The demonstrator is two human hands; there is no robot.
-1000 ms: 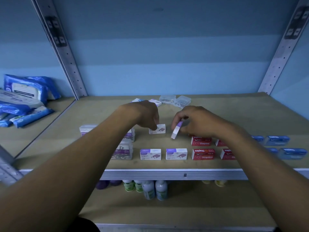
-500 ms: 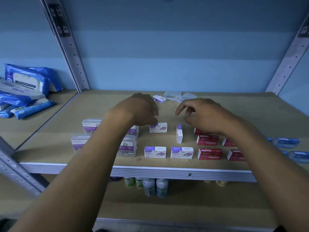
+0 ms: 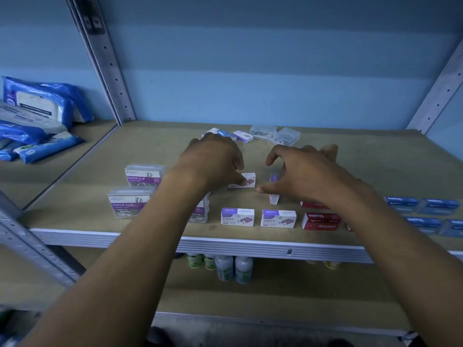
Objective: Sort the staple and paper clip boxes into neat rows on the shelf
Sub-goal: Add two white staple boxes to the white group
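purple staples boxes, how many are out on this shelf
5: two in the front row, one under the left hand, one on edge, one at the back. Arms may hide others.

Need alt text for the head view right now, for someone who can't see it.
Two bare hands work over a shelf of stationery boxes: the left hand touches a flat purple-and-white staples box, and the right hand hovers, fingers spread, over another one turned on its side. Paper clip boxes sit left, red staples boxes right.

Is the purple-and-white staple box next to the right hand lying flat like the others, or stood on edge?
On edge. The staple box shows only a narrow face running front to back, while the front-row boxes lie flat, labels up. The right hand hovers beside it.
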